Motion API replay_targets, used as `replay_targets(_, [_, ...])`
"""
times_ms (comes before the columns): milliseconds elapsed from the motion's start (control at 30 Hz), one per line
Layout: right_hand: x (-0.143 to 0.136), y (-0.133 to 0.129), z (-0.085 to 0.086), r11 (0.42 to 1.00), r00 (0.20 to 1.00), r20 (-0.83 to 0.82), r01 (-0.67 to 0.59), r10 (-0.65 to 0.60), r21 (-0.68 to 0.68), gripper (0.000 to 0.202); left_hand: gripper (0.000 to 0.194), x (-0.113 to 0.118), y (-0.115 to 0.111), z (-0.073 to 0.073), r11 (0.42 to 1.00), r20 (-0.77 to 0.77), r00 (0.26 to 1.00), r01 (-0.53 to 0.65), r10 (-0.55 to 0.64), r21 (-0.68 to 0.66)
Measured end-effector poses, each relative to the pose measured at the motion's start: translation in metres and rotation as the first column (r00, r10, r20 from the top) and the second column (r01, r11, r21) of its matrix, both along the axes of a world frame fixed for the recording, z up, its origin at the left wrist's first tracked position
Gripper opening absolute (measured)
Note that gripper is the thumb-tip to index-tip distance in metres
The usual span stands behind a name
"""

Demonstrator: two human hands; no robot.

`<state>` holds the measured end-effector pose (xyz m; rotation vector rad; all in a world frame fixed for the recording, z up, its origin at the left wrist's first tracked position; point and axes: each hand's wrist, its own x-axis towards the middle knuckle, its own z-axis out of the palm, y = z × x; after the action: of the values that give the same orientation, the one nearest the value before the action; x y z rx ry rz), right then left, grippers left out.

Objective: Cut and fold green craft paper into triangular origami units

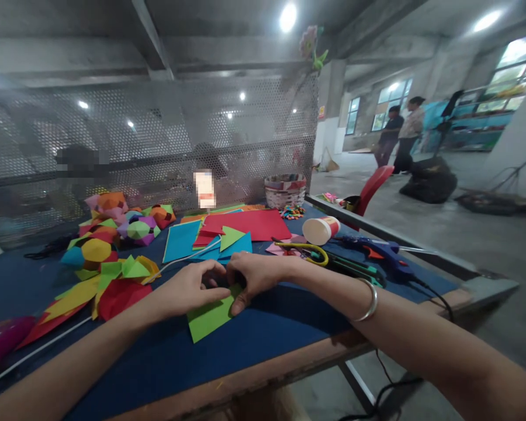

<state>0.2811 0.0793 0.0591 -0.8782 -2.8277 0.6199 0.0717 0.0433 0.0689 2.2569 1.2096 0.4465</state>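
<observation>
A light green sheet of paper (210, 318) lies on the blue tabletop under both hands. My left hand (195, 286) comes in from the left, its fingers curled and its thumb lying along the paper's upper part. Against it, my right hand (256, 275) pinches the paper's right edge, thumb pressed down on the surface. The paper's far edge is hidden behind the fingers. Just beyond the hands are blue sheets (182, 241), a red sheet (263, 225) and a small green folded piece (231, 238).
Folded paper balls (97, 251) and loose paper shapes (118, 298) lie at left. At right are yellow-handled scissors (319, 255), a paper cup (318, 230), a utility knife (355, 266) and a blue glue gun (388, 254). A woven basket (284, 192) stands behind. A white cord (188, 257) crosses the table.
</observation>
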Motion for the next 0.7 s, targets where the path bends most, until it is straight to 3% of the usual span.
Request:
replay_targets(200, [0.002, -0.004, 0.000, 0.996, 0.990, -0.121, 0.072, -0.078, -0.056, 0.026, 0.044, 0.001, 0.002, -0.013, 0.989, 0.128, 0.990, -0.031, 0.050, -0.147])
replay_targets(300, [-0.001, -0.008, 0.001, 0.993, 0.965, -0.239, 0.099, -0.111, -0.063, 0.028, 0.042, -0.001, -0.002, -0.012, 0.981, 0.190, 0.980, -0.019, 0.057, -0.194])
replay_targets(467, [-0.009, -0.015, 0.011, 0.988, 0.928, -0.339, 0.131, -0.153, -0.086, 0.030, 0.054, -0.007, -0.008, -0.006, 0.958, 0.284, 0.953, -0.021, 0.106, -0.285])
replay_targets(600, [0.002, -0.020, 0.020, 0.957, 0.870, -0.410, 0.289, -0.273, -0.023, 0.019, 0.047, -0.013, -0.011, -0.006, 0.933, 0.377, 0.906, -0.049, 0.192, -0.356])
replay_targets(700, [0.028, -0.028, 0.021, 0.884, 0.818, -0.417, 0.463, -0.397, 0.068, 0.017, 0.044, -0.017, -0.011, -0.009, 0.911, 0.438, 0.866, -0.048, 0.242, -0.410])
